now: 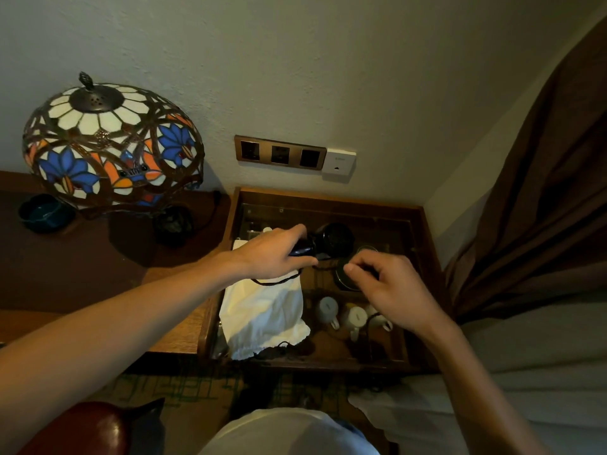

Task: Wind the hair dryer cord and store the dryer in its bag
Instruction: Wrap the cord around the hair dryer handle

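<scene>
My left hand (272, 254) grips the handle of a black hair dryer (330, 239), held over a wooden tray with its barrel pointing right. My right hand (391, 287) pinches the black cord (323, 266) just right of the dryer. More cord hangs down under my right wrist toward the tray's front. A white cloth bag (262, 315) with a dark drawstring lies in the tray below my left hand, its gathered mouth toward me.
The wooden tray (328, 197) holds several white cups (328, 308) and a round dark dish. A stained-glass lamp (108, 142) and a dark bowl (42, 213) stand on the desk to the left. Wall sockets (281, 154) sit behind. A brown curtain (542, 192) hangs at right.
</scene>
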